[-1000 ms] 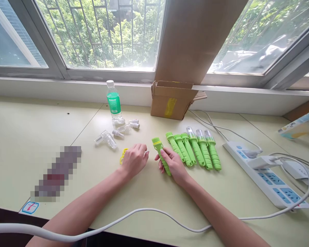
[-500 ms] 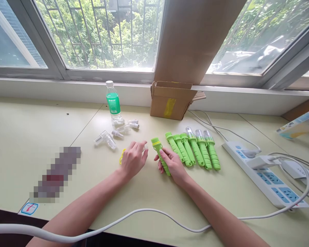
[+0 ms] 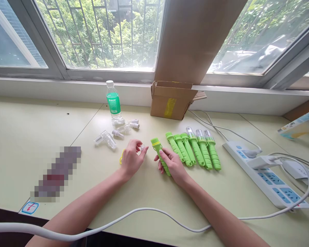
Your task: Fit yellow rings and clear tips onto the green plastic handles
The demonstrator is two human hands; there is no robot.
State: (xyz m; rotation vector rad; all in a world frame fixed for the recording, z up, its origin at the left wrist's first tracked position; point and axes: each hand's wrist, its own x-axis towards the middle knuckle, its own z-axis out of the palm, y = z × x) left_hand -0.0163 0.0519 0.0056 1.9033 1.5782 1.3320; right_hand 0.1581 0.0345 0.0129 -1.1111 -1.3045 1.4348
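Observation:
My right hand is wrapped round a green flashlight body, which has a threaded top and a yellow ring and leans slightly left. To its left, my left hand has curled fingers and pinches a small clear plastic piece, partly hidden by the fingers. Something yellow shows behind that hand, mostly covered. Beyond it lie several clear plastic covers, some with white ends. Right of my right hand is a row of green flashlights; three carry clear covers and the others have bare threaded tops.
A water bottle and an open cardboard box stand near the windowsill. At right is a power strip with plugs and cables. A white cable crosses the front edge. A blurred-out object lies left.
The left hand's fingers have curled in round the small clear piece, and the thumb has shifted slightly. My right hand and the green flashlight body stay nearly in place.

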